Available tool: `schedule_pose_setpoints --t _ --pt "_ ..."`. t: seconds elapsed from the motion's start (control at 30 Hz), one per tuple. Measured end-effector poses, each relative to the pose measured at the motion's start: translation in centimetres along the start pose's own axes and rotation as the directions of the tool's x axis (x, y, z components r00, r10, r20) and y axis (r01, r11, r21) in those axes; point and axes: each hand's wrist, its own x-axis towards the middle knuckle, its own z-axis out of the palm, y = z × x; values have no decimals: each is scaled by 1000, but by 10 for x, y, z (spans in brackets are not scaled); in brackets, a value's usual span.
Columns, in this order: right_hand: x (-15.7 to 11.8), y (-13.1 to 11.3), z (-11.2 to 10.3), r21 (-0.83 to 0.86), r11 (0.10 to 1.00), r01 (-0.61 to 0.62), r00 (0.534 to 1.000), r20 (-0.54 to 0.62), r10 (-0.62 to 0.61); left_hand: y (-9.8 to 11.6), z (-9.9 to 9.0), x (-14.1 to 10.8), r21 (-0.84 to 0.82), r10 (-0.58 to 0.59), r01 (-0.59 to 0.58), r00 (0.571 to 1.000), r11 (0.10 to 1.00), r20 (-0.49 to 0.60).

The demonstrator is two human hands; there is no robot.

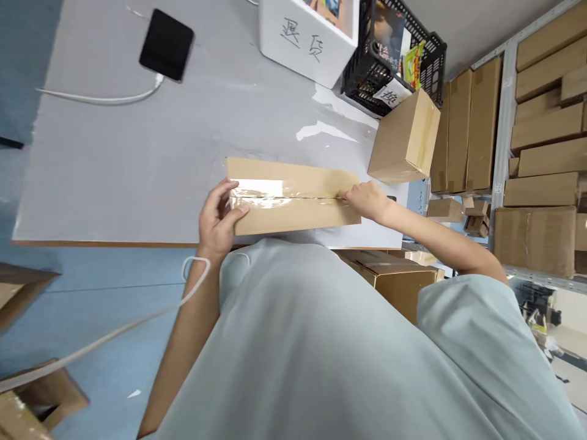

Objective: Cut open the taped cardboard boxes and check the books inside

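A long cardboard box (293, 215) lies near the table's front edge, with clear tape along the seam of its top flaps. My left hand (219, 217) grips its left end, thumb on the front flap and fingers at the back one. Over the right end of the seam, my right hand (368, 200) is closed. A speck of red shows at its fingertips, too small to name. Behind that wrist a small dark piece is partly visible; I cannot tell whether it belongs to something in the hand.
A taller carton (394, 140) stands right of the box. Behind it are a black crate (367, 82) and a white bin (305, 46). A black device (167, 45) with a white cable lies back left. Shelves of cartons (534, 241) line the right; a white cord crosses my left forearm.
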Motion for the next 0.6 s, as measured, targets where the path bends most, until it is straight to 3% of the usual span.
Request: schedule_pose_setpoints --t 0.23,0.33,0.43,0.5,0.6 --pt "8 14 26 39 997 63 997 -56 -61 7 4 -5 94 -24 26 999 995 -25" --pt "12 24 32 63 990 122 989 -96 -116 19 11 -8 241 22 -12 999 971 -36" --pt "13 32 33 94 986 138 985 -115 -127 38 28 -5 502 154 -126 988 856 -16" --pt "12 37 32 127 982 142 986 -110 -129 50 43 -1 588 215 -190 976 786 29" --pt "9 45 34 181 969 167 984 -85 -154 60 62 2 616 184 -176 982 768 50"
